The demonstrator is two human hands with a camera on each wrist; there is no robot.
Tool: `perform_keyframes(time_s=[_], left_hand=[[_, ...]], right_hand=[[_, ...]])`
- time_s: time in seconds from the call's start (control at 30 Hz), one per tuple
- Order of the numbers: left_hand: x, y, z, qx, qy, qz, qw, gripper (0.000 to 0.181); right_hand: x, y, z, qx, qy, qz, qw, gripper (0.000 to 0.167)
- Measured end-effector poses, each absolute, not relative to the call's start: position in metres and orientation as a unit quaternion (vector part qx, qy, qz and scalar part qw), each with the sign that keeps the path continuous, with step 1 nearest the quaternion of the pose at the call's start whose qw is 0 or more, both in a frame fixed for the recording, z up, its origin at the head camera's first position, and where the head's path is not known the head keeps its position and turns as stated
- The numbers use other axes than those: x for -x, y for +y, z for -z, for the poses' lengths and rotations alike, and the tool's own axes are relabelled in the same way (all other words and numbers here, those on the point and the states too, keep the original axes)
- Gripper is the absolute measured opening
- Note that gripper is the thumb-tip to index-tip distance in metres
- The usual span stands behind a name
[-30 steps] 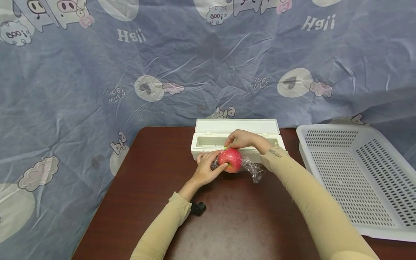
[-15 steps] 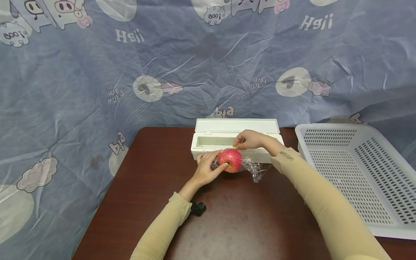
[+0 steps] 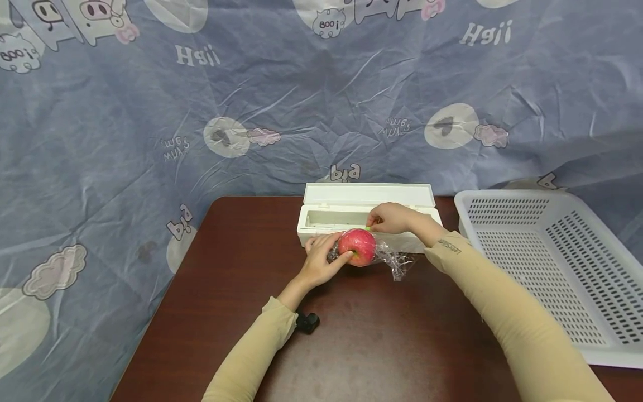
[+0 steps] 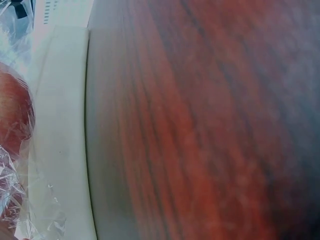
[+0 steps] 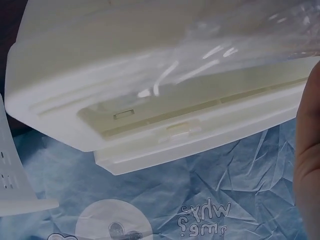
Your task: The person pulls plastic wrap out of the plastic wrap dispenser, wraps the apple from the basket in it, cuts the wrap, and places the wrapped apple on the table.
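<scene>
A red apple (image 3: 358, 247), partly covered in clear plastic wrap (image 3: 394, 262), is at the front of a long white wrap dispenser box (image 3: 369, 194) whose lid stands raised. My left hand (image 3: 320, 261) holds the apple from the left, thumb on its near side. With bent fingers my right hand (image 3: 393, 218) pinches a small green slider (image 3: 368, 228) at the box's front edge, just right of the apple's top. In the left wrist view the apple (image 4: 12, 107) shows at the left edge under film. Film also stretches over the box opening (image 5: 200, 95) in the right wrist view.
A white perforated basket (image 3: 540, 279) stands on the right of the brown table (image 3: 392, 346). Near my left sleeve lies a small black object (image 3: 307, 322). Behind the table hangs a blue patterned cloth (image 3: 301, 100).
My right hand has slid rightward along the box's front edge with the green slider. The left hand and the apple have stayed nearly in place.
</scene>
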State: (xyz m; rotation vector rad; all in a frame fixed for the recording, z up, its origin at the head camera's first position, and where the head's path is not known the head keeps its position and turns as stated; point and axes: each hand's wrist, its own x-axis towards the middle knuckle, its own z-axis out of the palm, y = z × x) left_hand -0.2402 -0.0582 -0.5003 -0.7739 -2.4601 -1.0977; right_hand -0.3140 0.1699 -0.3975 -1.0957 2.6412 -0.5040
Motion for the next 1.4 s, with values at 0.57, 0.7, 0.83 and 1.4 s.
perform_keyframes(time_s=[0.57, 0.7, 0.83, 1.4], left_hand=[[0.240, -0.056, 0.499, 0.270, -0.864, 0.394, 0.157, 0.049], [0.240, -0.056, 0.499, 0.268, -0.865, 0.395, 0.155, 0.049], [0.239, -0.057, 0.499, 0.267, -0.864, 0.397, 0.155, 0.049], [0.240, -0.057, 0.498, 0.271, -0.863, 0.398, 0.155, 0.049]], right_hand=[[0.307, 0.178, 0.398, 0.399, 0.905, 0.123, 0.084, 0.011], [0.305, 0.179, 0.398, 0.382, 0.914, 0.109, 0.079, 0.012], [0.305, 0.180, 0.398, 0.383, 0.915, 0.109, 0.072, 0.013], [0.302, 0.195, 0.398, 0.384, 0.909, 0.146, 0.076, 0.009]])
